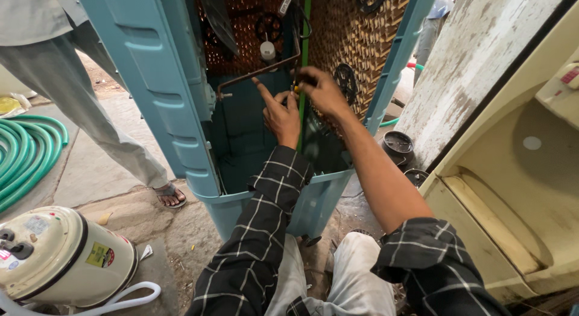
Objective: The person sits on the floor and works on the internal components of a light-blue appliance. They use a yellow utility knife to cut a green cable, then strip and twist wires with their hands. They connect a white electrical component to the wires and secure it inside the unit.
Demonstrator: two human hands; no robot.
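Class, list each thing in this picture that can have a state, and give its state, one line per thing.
Cooler cabinet: back open, inside exposed, upright.
Left hand: inside the cabinet, forefinger stretched out to the bent pipe.
Right hand: pinching a small yellow part by the green tube.
Green hose: coiled on the ground.
Cream drum: lying on its side.
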